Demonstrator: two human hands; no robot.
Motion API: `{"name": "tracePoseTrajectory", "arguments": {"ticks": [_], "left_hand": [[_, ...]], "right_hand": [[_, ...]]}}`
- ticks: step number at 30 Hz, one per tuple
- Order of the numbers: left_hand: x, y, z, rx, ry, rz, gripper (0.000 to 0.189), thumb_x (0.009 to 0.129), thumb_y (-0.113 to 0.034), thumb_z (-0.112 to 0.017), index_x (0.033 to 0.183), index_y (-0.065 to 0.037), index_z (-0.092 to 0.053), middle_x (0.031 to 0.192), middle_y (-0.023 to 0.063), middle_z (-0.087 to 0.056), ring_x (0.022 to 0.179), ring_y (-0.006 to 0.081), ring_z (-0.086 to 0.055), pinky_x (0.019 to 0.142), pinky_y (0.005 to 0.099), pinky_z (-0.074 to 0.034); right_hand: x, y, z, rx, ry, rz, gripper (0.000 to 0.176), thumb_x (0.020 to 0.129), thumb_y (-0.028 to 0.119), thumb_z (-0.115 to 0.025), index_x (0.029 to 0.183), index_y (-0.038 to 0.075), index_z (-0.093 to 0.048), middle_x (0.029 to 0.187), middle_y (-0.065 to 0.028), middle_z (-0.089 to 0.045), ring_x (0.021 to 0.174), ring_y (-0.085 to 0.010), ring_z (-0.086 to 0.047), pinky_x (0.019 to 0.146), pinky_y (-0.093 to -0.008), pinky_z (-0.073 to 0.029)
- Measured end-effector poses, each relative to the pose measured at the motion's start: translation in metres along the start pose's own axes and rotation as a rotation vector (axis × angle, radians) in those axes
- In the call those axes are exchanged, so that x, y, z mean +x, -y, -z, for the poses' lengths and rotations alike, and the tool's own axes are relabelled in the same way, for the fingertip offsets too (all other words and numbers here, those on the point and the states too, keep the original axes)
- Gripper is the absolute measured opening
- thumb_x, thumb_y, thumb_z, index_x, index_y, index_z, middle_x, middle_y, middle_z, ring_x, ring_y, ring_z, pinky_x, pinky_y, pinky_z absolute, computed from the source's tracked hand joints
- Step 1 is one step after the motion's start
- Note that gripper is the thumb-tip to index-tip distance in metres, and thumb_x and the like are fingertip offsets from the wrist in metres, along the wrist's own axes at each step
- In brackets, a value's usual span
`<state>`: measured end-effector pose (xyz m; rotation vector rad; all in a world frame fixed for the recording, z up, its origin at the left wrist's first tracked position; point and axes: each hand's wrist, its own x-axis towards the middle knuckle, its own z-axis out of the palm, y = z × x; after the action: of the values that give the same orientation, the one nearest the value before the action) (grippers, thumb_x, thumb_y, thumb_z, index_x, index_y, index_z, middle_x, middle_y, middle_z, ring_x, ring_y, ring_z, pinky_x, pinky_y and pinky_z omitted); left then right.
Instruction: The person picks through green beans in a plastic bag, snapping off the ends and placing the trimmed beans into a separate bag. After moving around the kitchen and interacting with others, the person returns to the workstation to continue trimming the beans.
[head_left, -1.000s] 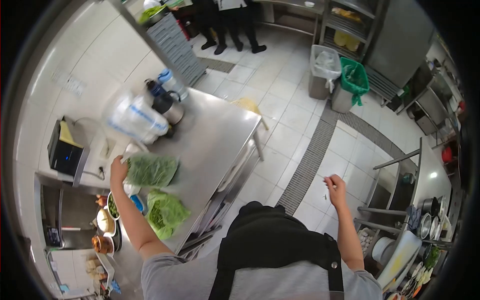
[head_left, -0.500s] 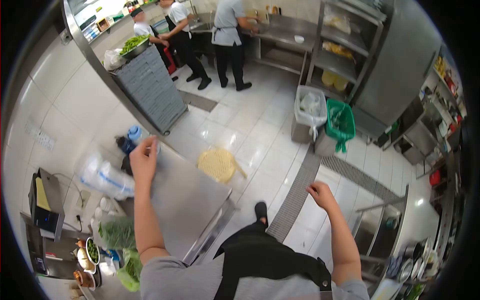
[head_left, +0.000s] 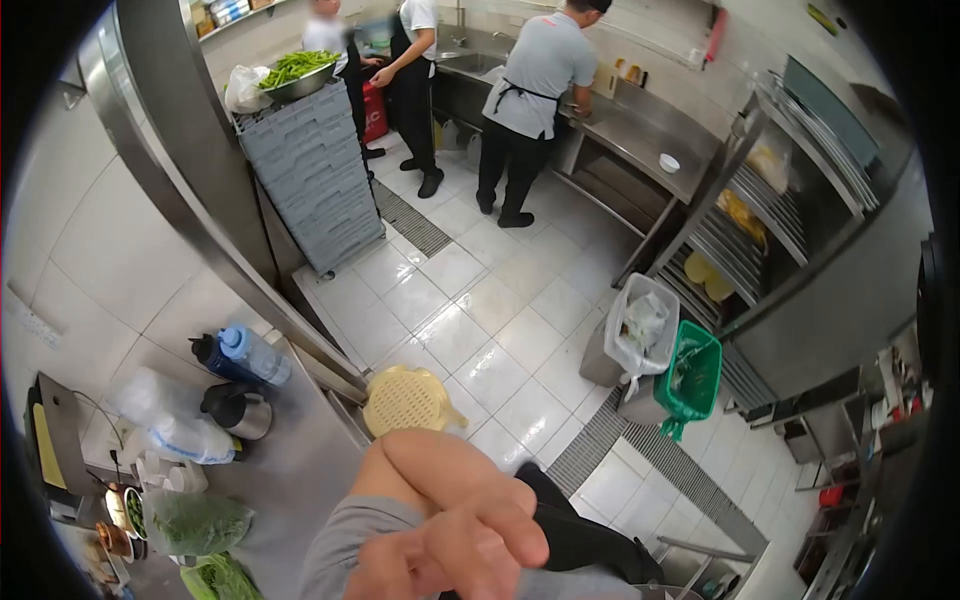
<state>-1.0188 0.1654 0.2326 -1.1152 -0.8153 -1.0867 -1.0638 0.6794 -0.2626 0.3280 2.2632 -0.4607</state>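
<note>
My left hand (head_left: 450,550) is raised very close to the camera at the bottom centre, large and blurred. Its fingers look bent, the lower part is cut off by the frame edge, and no object shows in it. The bent elbow and grey sleeve are beside it, over the right edge of the steel table (head_left: 310,440). My right hand is out of view. On the table's left side are a blue-capped bottle (head_left: 255,355), a dark bottle (head_left: 215,358), a steel jug (head_left: 240,408) and bagged greens (head_left: 200,520).
A yellow stool (head_left: 408,400) stands beyond the table's edge. Stacked grey crates (head_left: 310,190) carry a bowl of green vegetables (head_left: 300,75). Three people stand near the back sinks. A grey bin (head_left: 605,350) and a green-lined bin (head_left: 690,370) are right, before a rack (head_left: 760,220).
The view has shifted, showing more of the table's left side. My left arm has folded, bringing that hand down to the bottom centre. My right hand has left the view.
</note>
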Motion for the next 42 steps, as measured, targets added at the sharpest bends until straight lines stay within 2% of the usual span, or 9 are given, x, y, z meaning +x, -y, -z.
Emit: {"name": "tracePoseTrajectory", "arguments": {"ticks": [6, 12, 13, 15, 21, 24, 31, 39, 42], "left_hand": [[-0.005, 0.069, 0.036, -0.412, 0.03, 0.483, 0.078, 0.087, -0.007, -0.072, 0.152, -0.023, -0.032, 0.145, 0.0028, -0.043, 0.132, 0.0266, -0.045, 0.104, 0.0536, -0.044], [-0.044, 0.214, 0.001, 0.122, -0.225, 0.015, 0.08, 0.084, -0.009, -0.073, 0.151, -0.015, -0.031, 0.124, 0.0099, -0.05, 0.108, 0.0248, -0.063, 0.09, 0.0438, -0.057], [-0.043, 0.24, 0.01, 0.175, -0.19, -0.006, 0.089, 0.079, -0.004, -0.075, 0.152, -0.015, -0.026, 0.125, 0.0102, -0.049, 0.11, 0.0251, -0.062, 0.093, 0.0436, -0.057], [-0.043, 0.279, 0.026, 0.262, -0.147, -0.034, 0.101, 0.074, 0.003, -0.079, 0.154, -0.017, -0.021, 0.128, 0.0103, -0.047, 0.114, 0.026, -0.06, 0.097, 0.0443, -0.055], [-0.042, 0.348, 0.047, 0.294, -0.163, -0.078, 0.09, 0.08, -0.006, -0.078, 0.153, -0.023, -0.029, 0.146, 0.0069, -0.041, 0.132, 0.0309, -0.047, 0.109, 0.0552, -0.041], [-0.039, 0.364, 0.085, 0.329, -0.056, 0.002, 0.09, 0.08, -0.011, -0.08, 0.153, -0.026, -0.031, 0.149, 0.0067, -0.043, 0.138, 0.034, -0.041, 0.112, 0.0589, -0.036], [-0.038, 0.38, 0.233, -0.19, 0.342, 0.702, 0.091, 0.08, -0.009, -0.08, 0.153, -0.025, -0.029, 0.145, 0.0058, -0.048, 0.139, 0.0324, -0.041, 0.103, 0.0579, -0.044], [0.004, 0.438, 0.341, 0.461, 0.011, -0.246, 0.086, 0.089, 0.0, -0.066, 0.156, -0.025, -0.016, 0.132, 0.0166, -0.051, 0.112, 0.0393, -0.059, 0.092, 0.0523, -0.05], [0.02, 0.422, 0.384, 0.511, 0.228, -0.172, 0.085, 0.088, -0.012, -0.071, 0.155, -0.027, -0.022, 0.142, 0.0131, -0.048, 0.125, 0.0401, -0.05, 0.096, 0.0563, -0.047]], "right_hand": [[0.098, 0.105, 0.084, -0.097, -0.007, 0.198, 0.015, 0.078, 0.014, -0.063, 0.067, 0.007, -0.069, 0.071, -0.0158, -0.066, 0.073, -0.032, -0.065, 0.073, -0.0388, -0.052], [0.282, 0.199, 0.24, -0.804, -0.635, 0.963, 0.015, 0.076, 0.013, -0.063, 0.063, 0.01, -0.07, 0.072, -0.0168, -0.066, 0.078, -0.0344, -0.066, 0.079, -0.039, -0.052], [0.322, 0.242, 0.247, 0.157, -0.542, 0.906, 0.011, 0.076, 0.004, -0.059, 0.065, 0.0, -0.06, 0.06, -0.0107, -0.058, 0.055, -0.0237, -0.059, 0.049, -0.0401, -0.046], [0.39, 0.323, 0.273, 0.439, -0.361, 0.624, 0.015, 0.077, 0.012, -0.064, 0.074, -0.003, -0.066, 0.06, -0.012, -0.062, 0.058, -0.0237, -0.064, 0.053, -0.037, -0.05], [0.482, 0.518, 0.23, -0.084, -0.104, 0.686, 0.017, 0.076, 0.013, -0.071, 0.086, 0.0, -0.07, 0.069, -0.0095, -0.066, 0.053, -0.0199, -0.061, 0.048, -0.0331, -0.048], [0.438, 0.606, 0.19, -0.255, 0.101, 0.77, 0.026, 0.075, 0.028, -0.076, 0.09, 0.006, -0.075, 0.09, -0.0153, -0.073, 0.085, -0.0299, -0.07, 0.08, -0.0407, -0.054], [0.479, 0.692, 0.123, -0.534, 0.389, 0.705, 0.027, 0.076, 0.029, -0.077, 0.086, 0.004, -0.074, 0.079, -0.0144, -0.072, 0.074, -0.0266, -0.069, 0.071, -0.0403, -0.055], [0.542, 0.773, 0.146, -0.542, 0.414, 0.718, 0.026, 0.08, 0.029, -0.072, 0.078, 0.003, -0.072, 0.071, -0.0153, -0.069, 0.064, -0.0228, -0.067, 0.062, -0.0399, -0.054], [0.505, 0.849, 0.158, -0.65, 0.409, 0.72, 0.026, 0.081, 0.03, -0.071, 0.079, 0.003, -0.073, 0.073, -0.0166, -0.07, 0.067, -0.0251, -0.068, 0.064, -0.041, -0.054]]}}
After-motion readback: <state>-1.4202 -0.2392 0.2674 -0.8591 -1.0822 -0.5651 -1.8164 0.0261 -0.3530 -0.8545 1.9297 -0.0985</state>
